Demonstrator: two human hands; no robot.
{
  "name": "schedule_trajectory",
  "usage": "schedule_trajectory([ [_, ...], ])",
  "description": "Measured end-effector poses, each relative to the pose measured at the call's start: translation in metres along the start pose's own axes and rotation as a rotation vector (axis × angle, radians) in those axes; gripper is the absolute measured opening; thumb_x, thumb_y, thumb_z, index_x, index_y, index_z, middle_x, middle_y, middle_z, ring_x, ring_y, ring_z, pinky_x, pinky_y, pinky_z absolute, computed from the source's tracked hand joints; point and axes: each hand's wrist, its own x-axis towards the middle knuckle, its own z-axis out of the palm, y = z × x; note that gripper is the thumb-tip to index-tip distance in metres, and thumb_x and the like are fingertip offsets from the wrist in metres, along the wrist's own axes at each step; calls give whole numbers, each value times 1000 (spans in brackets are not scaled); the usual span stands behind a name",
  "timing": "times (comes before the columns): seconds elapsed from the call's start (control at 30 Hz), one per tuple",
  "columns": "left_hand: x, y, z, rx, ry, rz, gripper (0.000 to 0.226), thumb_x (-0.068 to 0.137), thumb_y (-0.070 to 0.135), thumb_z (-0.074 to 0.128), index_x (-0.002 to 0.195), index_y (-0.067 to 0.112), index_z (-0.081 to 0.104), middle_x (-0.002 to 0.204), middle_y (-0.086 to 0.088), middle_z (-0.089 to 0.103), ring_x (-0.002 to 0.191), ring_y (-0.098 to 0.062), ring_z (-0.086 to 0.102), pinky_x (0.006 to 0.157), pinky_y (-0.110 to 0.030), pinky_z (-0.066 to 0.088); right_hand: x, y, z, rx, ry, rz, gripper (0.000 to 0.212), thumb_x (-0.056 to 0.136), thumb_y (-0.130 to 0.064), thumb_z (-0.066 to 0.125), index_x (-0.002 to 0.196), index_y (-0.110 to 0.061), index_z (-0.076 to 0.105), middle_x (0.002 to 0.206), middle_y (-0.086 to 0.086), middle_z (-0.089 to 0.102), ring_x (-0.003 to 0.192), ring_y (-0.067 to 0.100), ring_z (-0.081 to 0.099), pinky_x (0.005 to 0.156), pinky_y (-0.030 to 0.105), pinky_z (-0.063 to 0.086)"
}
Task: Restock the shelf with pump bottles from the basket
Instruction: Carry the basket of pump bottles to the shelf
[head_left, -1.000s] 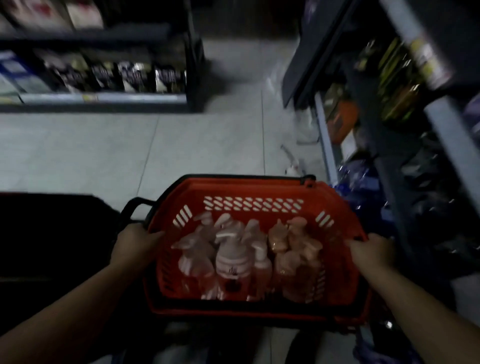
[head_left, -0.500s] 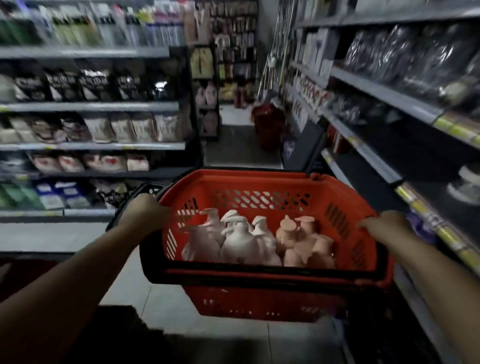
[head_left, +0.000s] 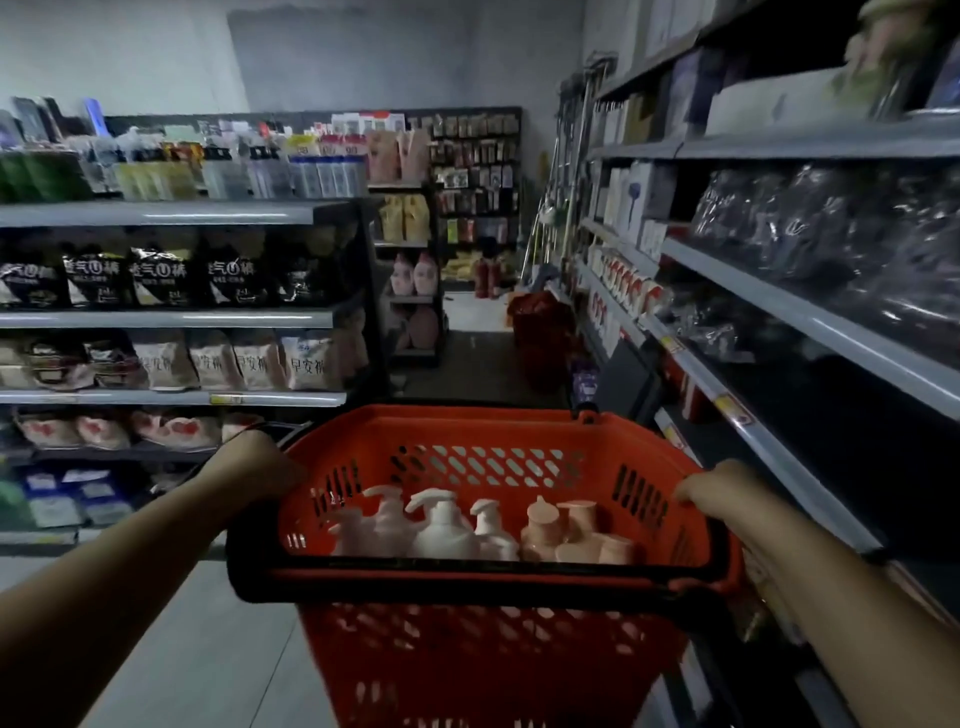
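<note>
I hold a red plastic basket (head_left: 488, 431) with a black rim in front of me at chest height. My left hand (head_left: 260, 467) grips its left rim and my right hand (head_left: 722, 501) grips its right rim. Inside stand several pump bottles (head_left: 441, 525), white and pale pink, with peach-coloured ones (head_left: 571, 530) on the right. A grey shelf unit (head_left: 810, 317) runs along my right side, with a dark bare stretch on the level beside the basket.
Another shelf unit (head_left: 171, 319) with bagged goods stands to the left across the aisle. A red basket stack (head_left: 540, 332) sits on the floor further down the aisle. Brooms lean at the right unit's far end. Pale tiled floor (head_left: 208, 649) lies below.
The basket has come up from near the floor to chest height, and my view has lifted from the floor to the aisle. Both hands have kept their grip on the rim.
</note>
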Motion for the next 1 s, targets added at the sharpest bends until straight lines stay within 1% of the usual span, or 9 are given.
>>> schedule_trajectory([
  [0.1,47,34,6,-22,19,-22,25,79,27,73,73,6,61,73,-13,68,68,-27,68,67,-33,59,63,-33,7,41,6,-48,54,82,-4,72,129,9,51,82,16,58,59,22,51,48,24,33],
  [0.2,91,64,13,-61,8,-13,30,76,33,76,83,6,64,74,-12,68,67,-26,67,66,-35,59,123,-69,17,30,16,-114,52,81,-4,71,129,6,54,100,20,62,65,23,54,52,25,38],
  [0.33,164,112,21,-140,-3,-12,23,79,30,76,80,12,61,71,-8,67,60,-21,66,51,-29,53,201,-126,26,-57,22,-78,55,79,-16,76,125,8,56,96,19,60,76,30,58,67,32,44],
  [0.47,261,168,28,-131,16,77,19,81,25,74,83,19,57,66,-4,58,63,-21,58,60,-30,49,284,-183,43,-25,36,-58,67,84,-16,72,140,4,42,81,12,56,66,27,56,74,39,52],
  [0.57,332,215,30,-92,6,115,19,82,26,73,79,19,55,71,-7,58,70,-24,59,67,-32,51,346,-219,55,-16,88,-30,62,85,-13,71,138,5,43,107,19,65,100,33,65,85,42,54],
  [0.67,399,261,32,-95,-8,115,25,78,31,76,78,16,57,81,-11,66,82,-31,66,78,-37,57,404,-258,64,33,119,-22,49,79,-12,75,121,0,55,74,13,59,73,25,62,62,31,44],
  [0.8,491,319,34,-123,30,104,30,75,31,78,77,4,65,71,-11,62,70,-28,63,66,-33,54,489,-316,74,48,169,-38,46,69,-18,79,107,2,63,76,13,64,65,25,63,59,32,49],
  [0.93,578,383,43,-158,37,110,33,76,30,79,64,8,58,66,-10,60,60,-24,59,52,-28,44,570,-374,83,91,165,-55,73,75,-13,81,136,4,44,72,11,55,60,23,57,50,24,41],
  [1.0,626,414,47,-159,33,107,32,75,28,79,66,6,58,68,-11,61,60,-24,59,50,-27,43,621,-403,89,84,145,-67,83,73,-13,82,142,2,39,81,12,59,66,25,61,58,27,48],
])
